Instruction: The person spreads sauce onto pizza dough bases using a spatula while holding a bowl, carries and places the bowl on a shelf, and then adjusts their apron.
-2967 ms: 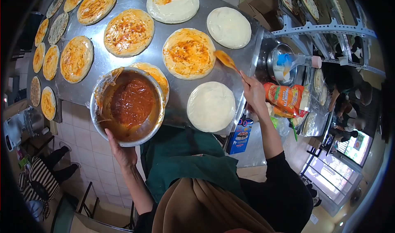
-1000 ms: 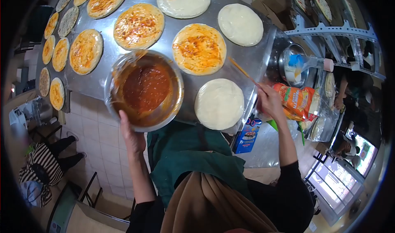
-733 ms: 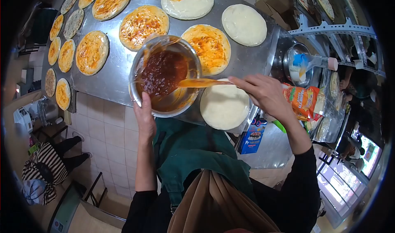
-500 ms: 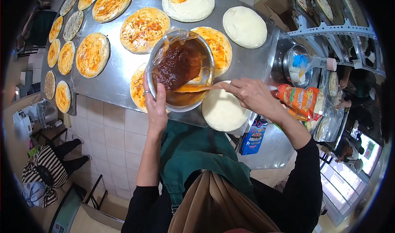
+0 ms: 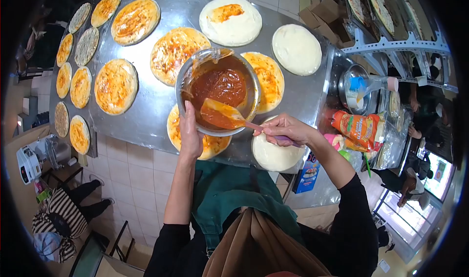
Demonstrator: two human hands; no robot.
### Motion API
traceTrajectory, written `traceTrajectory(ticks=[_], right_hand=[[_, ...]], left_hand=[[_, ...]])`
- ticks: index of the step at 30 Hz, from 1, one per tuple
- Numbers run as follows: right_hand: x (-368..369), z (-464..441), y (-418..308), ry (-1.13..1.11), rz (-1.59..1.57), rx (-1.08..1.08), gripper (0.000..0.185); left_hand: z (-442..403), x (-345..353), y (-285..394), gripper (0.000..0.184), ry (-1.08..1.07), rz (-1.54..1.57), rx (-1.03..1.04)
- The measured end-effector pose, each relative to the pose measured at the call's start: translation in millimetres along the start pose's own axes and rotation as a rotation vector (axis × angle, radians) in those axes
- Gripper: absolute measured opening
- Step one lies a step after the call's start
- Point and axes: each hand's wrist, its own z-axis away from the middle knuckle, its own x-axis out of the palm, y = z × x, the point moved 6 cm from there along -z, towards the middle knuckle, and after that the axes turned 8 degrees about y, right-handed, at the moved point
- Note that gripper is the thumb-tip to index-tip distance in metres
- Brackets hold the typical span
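Observation:
My left hand (image 5: 191, 134) grips the rim and side of a metal bowl (image 5: 254, 88) that is tilted and holds red sauce (image 5: 224, 87). In my right hand (image 5: 288, 130) is the handle of a spatula (image 5: 221, 114), its blade coated with sauce over the bowl's near side. A plain dough round (image 5: 277, 155) lies partly beneath my right hand. Sauced rounds show beside the bowl: one to the right (image 5: 271, 81), one at the upper left (image 5: 171, 52) and one partly hidden below it (image 5: 211, 146).
On the metal table (image 5: 161, 125) are several more rounds, one partly sauced (image 5: 239, 27). To the right stand a small bowl with a bottle (image 5: 376, 84), orange sauce pouches (image 5: 356, 128), a blue box (image 5: 308, 174) and a metal rack (image 5: 400, 46). Other people are at both sides.
The bowl has moved right, and the spatula has gone from above the table into the bowl, its blade now lifted with sauce on it. The view has shifted too.

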Motion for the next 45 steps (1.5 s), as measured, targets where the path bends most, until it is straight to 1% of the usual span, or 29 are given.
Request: traceTrajectory(ticks=[1, 5, 9, 12, 14, 15, 16, 19, 22, 25, 26, 29, 30, 33, 36, 39, 40, 43, 44, 45], right_hand=[[-2, -2, -8, 0.004, -0.042, -0.011, 0.029], [-28, -16, -42, 0.099, -0.08, -0.102, 0.032], [-71, -39, -91, 0.27, -0.045, -0.293, 0.034], [-113, -69, -125, 0.529, 0.205, -0.437, 0.033], [-148, -105, -126, 0.791, 0.501, -0.619, 0.032], [-152, -116, -127, 0.922, 0.652, -0.704, 0.032], [-141, -118, -128, 1.086, 0.862, -0.63, 0.033], [-80, -117, -115, 1.115, 1.337, -0.765, 0.034], [-77, -110, -104, 1.051, 1.188, -0.857, 0.034], [-115, -105, -131, 1.192, 0.946, -0.65, 0.035], [-125, -110, -139, 1.256, 0.985, -0.694, 0.034], [-111, -134, -121, 1.228, 1.034, -0.704, 0.032], [-95, -136, -119, 1.164, 1.119, -0.788, 0.032], [-85, -132, -124, 1.044, 0.98, -0.809, 0.036], [-115, -138, -150, 1.252, 0.843, -0.761, 0.038], [-94, -166, -138, 1.165, 1.07, -0.725, 0.037], [-77, -168, -132, 1.066, 0.997, -0.913, 0.035], [-76, -171, -133, 1.038, 0.88, -0.794, 0.035], [-88, -171, -143, 1.09, 0.851, -0.742, 0.035], [-99, -174, -152, 1.154, 0.849, -0.744, 0.035]], left_hand=[[-5, 0, 4, 0.058, -0.006, 0.066, -0.044], [-20, -6, 25, 0.062, -0.008, 0.066, -0.057], [-33, -25, 38, 0.066, 0.003, 0.068, -0.093], [-36, -39, 49, 0.07, 0.036, 0.036, -0.106], [-36, -44, 61, 0.07, 0.093, 0.04, -0.103], [-36, -49, 64, 0.07, 0.105, 0.033, -0.1], [-36, -55, 66, 0.07, 0.117, 0.025, -0.096], [-38, -70, 72, 0.072, 0.146, 0.023, -0.076], [-34, -78, 79, 0.072, 0.196, 0.004, -0.081], [-32, -80, 85, 0.072, 0.207, 0.003, -0.04], [-31, -80, 86, 0.073, 0.201, 0.009, -0.04], [-29, -79, 89, 0.074, 0.205, 0.008, -0.038], [-28, -80, 90, 0.074, 0.212, 0.009, -0.044], [-25, -83, 90, 0.074, 0.231, 0.002, -0.051], [-22, -84, 92, 0.074, 0.232, -0.006, -0.038], [-22, -85, 94, 0.074, 0.23, 0.012, -0.035], [-22, -85, 94, 0.074, 0.239, 0.018, -0.032], [-21, -91, 94, 0.073, 0.256, 0.026, -0.024], [-20, -93, 95, 0.073, 0.259, 0.024, -0.023], [-20, -95, 96, 0.072, 0.265, 0.02, -0.021]])
